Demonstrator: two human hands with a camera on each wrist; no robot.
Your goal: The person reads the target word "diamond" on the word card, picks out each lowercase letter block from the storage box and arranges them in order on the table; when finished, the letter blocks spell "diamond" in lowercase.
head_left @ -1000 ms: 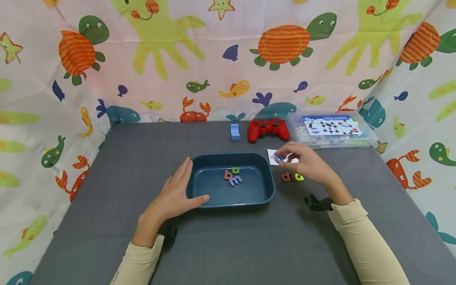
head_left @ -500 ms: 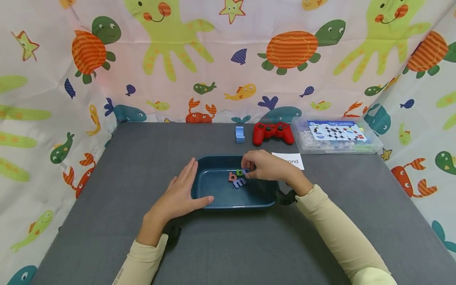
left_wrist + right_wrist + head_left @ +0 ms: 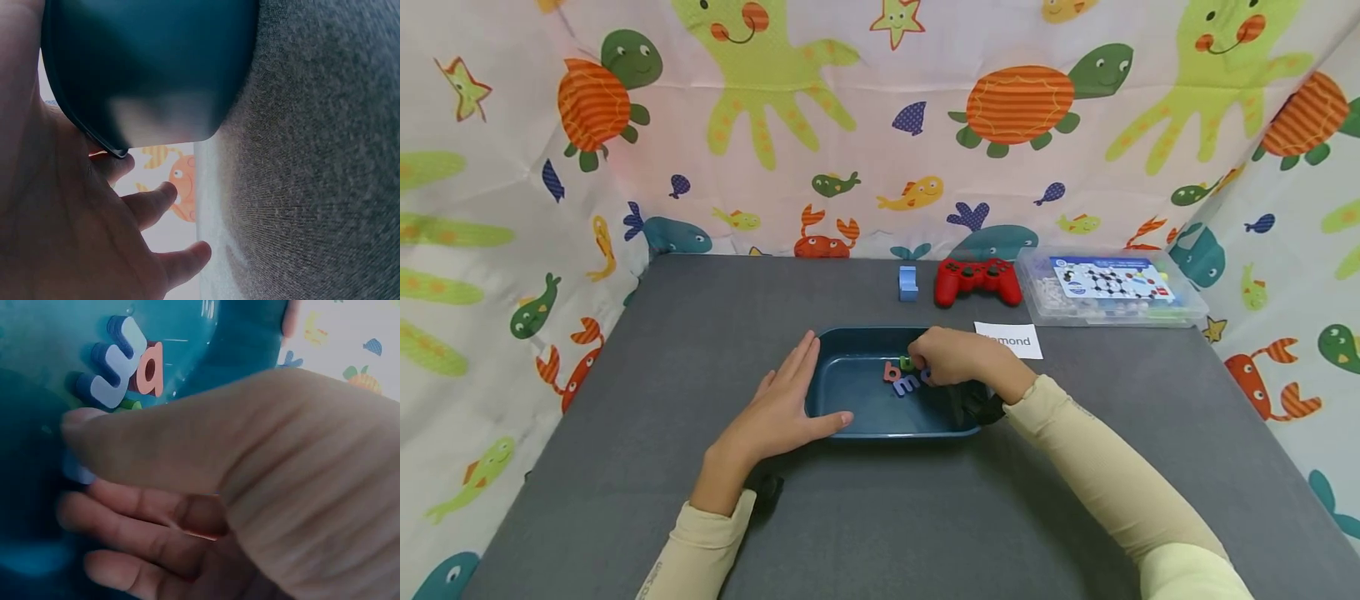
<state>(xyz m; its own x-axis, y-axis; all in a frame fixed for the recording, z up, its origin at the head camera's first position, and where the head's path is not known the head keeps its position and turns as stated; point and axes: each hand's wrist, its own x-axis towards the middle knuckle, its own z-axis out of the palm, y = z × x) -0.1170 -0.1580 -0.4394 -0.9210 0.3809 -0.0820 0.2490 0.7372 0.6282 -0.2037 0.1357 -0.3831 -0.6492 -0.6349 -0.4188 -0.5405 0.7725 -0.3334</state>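
Observation:
A dark blue tray (image 3: pixel 865 423) holds a red letter b (image 3: pixel 891 372), a purple letter m (image 3: pixel 906 385) and a green letter (image 3: pixel 907 364), the green one partly covered. My right hand (image 3: pixel 958 358) reaches down into the tray's right half, pinching a small purple letter (image 3: pixel 78 470) between thumb and fingers; most of that letter is hidden by the thumb in the right wrist view. Along the tray's left side lies my left hand (image 3: pixel 775 408), its fingers straight against the outer wall and its thumb by the front rim.
A white word card (image 3: pixel 1018 340) lies behind the right wrist, its left part covered. At the back stand a light blue block (image 3: pixel 907 284), a red game controller (image 3: pixel 977 281) and a clear plastic box (image 3: pixel 1112 287) with a printed label. A patterned curtain rises behind the table.
My right hand has carried the purple letter leftward from over the word card, down into the tray beside the other letters. The left hand stays at the tray. The head view has shifted slightly.

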